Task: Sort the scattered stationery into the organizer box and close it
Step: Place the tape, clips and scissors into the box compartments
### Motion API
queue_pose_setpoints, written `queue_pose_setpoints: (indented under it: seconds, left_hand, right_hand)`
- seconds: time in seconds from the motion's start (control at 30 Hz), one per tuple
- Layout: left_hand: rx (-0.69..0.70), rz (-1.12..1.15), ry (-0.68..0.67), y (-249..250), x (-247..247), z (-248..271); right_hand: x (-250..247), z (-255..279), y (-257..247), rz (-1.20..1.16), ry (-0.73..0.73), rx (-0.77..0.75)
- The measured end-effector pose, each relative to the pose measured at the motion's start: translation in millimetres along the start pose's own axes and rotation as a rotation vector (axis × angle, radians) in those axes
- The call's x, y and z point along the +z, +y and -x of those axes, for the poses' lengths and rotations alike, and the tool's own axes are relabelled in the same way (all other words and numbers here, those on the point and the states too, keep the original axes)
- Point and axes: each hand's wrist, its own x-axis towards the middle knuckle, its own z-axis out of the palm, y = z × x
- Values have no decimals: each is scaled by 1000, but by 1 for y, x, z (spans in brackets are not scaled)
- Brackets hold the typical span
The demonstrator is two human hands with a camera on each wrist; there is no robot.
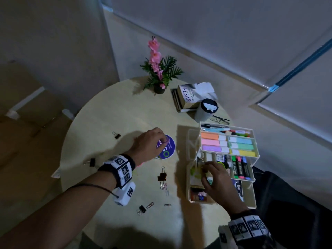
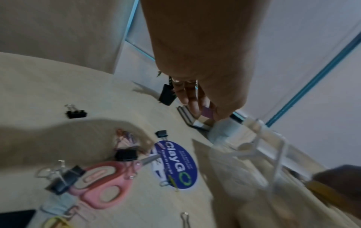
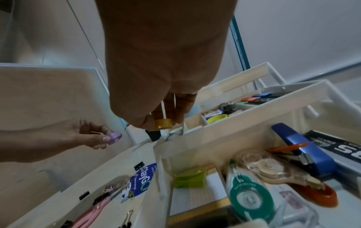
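Nearest in the head view is the left hand (image 1: 148,143), raised over the middle of the round table (image 1: 115,112), its fingertips pinching a small purple tape roll (image 1: 167,140) above a round blue sticker (image 1: 166,147). At the table's right edge stands the white organizer box (image 1: 193,139), opened in tiers: pastel highlighters (image 1: 228,144) fill the top tray and dark markers (image 1: 240,168) lie in the one below. The right hand (image 1: 217,180) reaches down into the box, fingers curled. Black binder clips (image 1: 161,177) and paper clips (image 1: 166,189) lie scattered toward the table's near edge. At the far edge are a flower pot (image 1: 159,88), a stack of books (image 1: 188,97) and a lidded cup (image 1: 205,110).

In the left wrist view the palm fills the upper frame; what the fingertips (image 2: 187,95) hold is hard to make out here. Below, on the table, lie pink scissors (image 2: 101,182) among binder clips, just beside the blue sticker.

In the right wrist view the right hand's fingers pinch a small yellow tape roll (image 3: 163,123) over a compartment of the middle tray. The bottom tray holds a blue stapler (image 3: 304,151), a green correction tape (image 3: 252,199) and green sticky notes (image 3: 190,179). At left, the left hand pinches the purple roll between thumb and fingers.
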Motion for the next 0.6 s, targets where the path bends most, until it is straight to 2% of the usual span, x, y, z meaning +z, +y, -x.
queue_pose_setpoints:
  seconds: [0.17,0.27,0.37,0.47,0.6]
  left_hand:
    - [80,26,-61,62,6,27]
    - [76,33,-125,82,18,43]
    - [70,43,-135,96,34,55]
    - [63,70,-142,107,49,60]
    - [66,80,-128,124,61,59]
  right_hand:
    - [-6,-2,22,114,-49,-88]
    - [-7,-6,26,160,-116,-134]
    - [-7,-13,32,204,-154,-144]
    - [-7,-22,37,188,-123,-151]
    - [-2,-30,41,93,0,-139]
